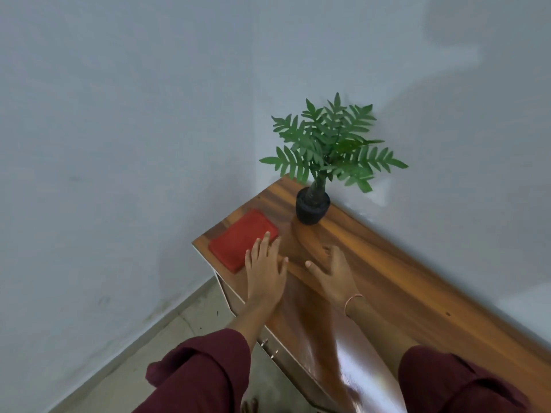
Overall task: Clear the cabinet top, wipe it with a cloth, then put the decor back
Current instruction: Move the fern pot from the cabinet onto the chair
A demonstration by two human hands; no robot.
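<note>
A glossy wooden cabinet top (387,263) runs from the room corner toward me. On its far left end lies a folded red cloth (238,238). Behind the cloth stands a green leafy plant in a black pot (312,207), close to the wall. My left hand (265,263) hovers over the top with spread fingers, its fingertips over the cloth's near right edge. My right hand (331,269) is open above the bare wood, just in front of the pot, holding nothing. Both arms wear maroon sleeves.
Pale blue-grey walls meet in a corner right behind the cabinet. A tiled floor (125,347) lies to the left and below. Drawer handles (269,347) show on the cabinet front under my left arm.
</note>
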